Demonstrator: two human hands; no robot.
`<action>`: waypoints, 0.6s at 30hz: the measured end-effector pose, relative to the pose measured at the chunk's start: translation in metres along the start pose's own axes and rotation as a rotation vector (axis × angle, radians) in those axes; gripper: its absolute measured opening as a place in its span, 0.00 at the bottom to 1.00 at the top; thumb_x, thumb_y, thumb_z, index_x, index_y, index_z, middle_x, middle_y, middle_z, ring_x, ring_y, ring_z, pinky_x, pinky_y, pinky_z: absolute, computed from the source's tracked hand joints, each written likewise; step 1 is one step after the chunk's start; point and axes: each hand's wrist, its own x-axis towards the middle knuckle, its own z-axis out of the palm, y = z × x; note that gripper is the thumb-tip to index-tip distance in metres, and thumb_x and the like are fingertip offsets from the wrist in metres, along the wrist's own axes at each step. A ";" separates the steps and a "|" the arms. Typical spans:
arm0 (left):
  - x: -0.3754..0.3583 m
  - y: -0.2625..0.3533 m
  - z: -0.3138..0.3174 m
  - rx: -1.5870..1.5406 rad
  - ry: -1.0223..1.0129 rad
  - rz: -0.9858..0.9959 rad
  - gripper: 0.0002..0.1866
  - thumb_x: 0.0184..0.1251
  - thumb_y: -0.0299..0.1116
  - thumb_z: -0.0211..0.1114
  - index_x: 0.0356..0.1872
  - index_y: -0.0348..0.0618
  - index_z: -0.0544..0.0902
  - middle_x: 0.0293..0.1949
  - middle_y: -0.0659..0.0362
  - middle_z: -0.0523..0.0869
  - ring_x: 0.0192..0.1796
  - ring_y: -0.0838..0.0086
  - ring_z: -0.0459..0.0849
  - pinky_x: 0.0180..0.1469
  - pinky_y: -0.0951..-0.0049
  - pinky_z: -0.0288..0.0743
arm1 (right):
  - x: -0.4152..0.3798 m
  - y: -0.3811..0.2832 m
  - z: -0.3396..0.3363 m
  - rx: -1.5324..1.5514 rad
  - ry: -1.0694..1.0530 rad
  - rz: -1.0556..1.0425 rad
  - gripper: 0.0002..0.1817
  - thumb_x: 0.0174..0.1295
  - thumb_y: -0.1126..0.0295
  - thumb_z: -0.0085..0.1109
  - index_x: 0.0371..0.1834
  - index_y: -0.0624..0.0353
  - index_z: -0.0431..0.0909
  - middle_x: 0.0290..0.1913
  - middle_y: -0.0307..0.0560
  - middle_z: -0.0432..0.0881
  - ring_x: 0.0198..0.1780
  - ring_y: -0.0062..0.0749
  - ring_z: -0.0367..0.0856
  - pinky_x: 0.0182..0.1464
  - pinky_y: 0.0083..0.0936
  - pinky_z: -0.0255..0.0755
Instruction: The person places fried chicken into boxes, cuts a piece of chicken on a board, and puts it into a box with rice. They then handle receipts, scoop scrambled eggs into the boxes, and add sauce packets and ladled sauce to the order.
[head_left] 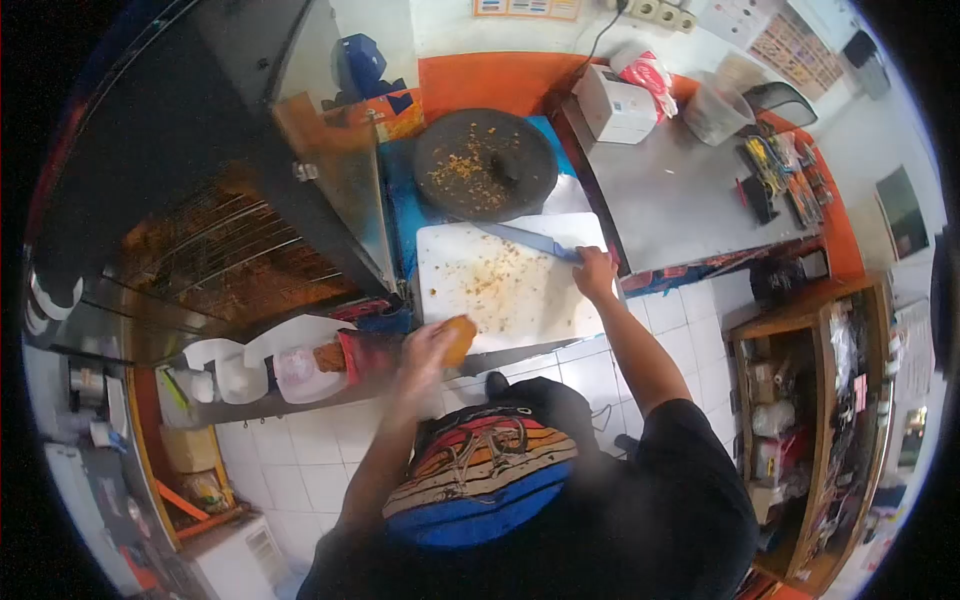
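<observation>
My right hand [596,273] is closed round the handle of a large kitchen knife [525,239], whose blade lies along the far part of a white cutting board [570,310]. Brown crumbs are scattered over the board. At the board's near left corner, my left hand [425,352] grips a golden-brown piece of fried food [459,341]. That hand looks whitish, as if in a thin clear glove. Behind the board sits a wide dark stone mortar [435,185] with orange-brown bits in it, and a dark pestle [507,168] rests inside.
Left of the board stands a glass-sided cabinet [340,200] with wire racks. Near my left hand are a red-and-black packet [368,355] and white containers [300,372]. A steel counter [665,205] on the right carries a white box [617,105] and a clear tub [717,112]. Wooden shelves [815,430] stand lower right.
</observation>
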 end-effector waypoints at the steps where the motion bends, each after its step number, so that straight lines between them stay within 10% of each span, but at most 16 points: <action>1: 0.027 -0.012 0.023 0.151 0.074 0.070 0.22 0.69 0.39 0.65 0.56 0.31 0.80 0.48 0.52 0.87 0.48 0.75 0.84 0.50 0.72 0.79 | 0.004 -0.003 0.002 -0.047 -0.024 0.007 0.24 0.50 0.69 0.69 0.55 0.50 0.82 0.57 0.43 0.80 0.58 0.47 0.76 0.61 0.44 0.67; 7: 0.082 -0.002 0.113 1.115 0.183 0.649 0.27 0.57 0.34 0.71 0.61 0.53 0.78 0.54 0.50 0.81 0.61 0.54 0.76 0.63 0.55 0.70 | 0.022 0.017 0.003 0.162 -0.181 -0.109 0.22 0.48 0.69 0.70 0.50 0.58 0.82 0.50 0.49 0.79 0.51 0.47 0.79 0.54 0.41 0.72; 18: 0.067 -0.008 0.079 0.942 0.270 0.641 0.28 0.54 0.23 0.60 0.61 0.40 0.77 0.65 0.49 0.74 0.63 0.50 0.73 0.68 0.55 0.67 | -0.060 -0.024 -0.067 0.669 -0.584 0.083 0.21 0.72 0.53 0.54 0.49 0.63 0.79 0.33 0.65 0.84 0.39 0.59 0.85 0.43 0.45 0.76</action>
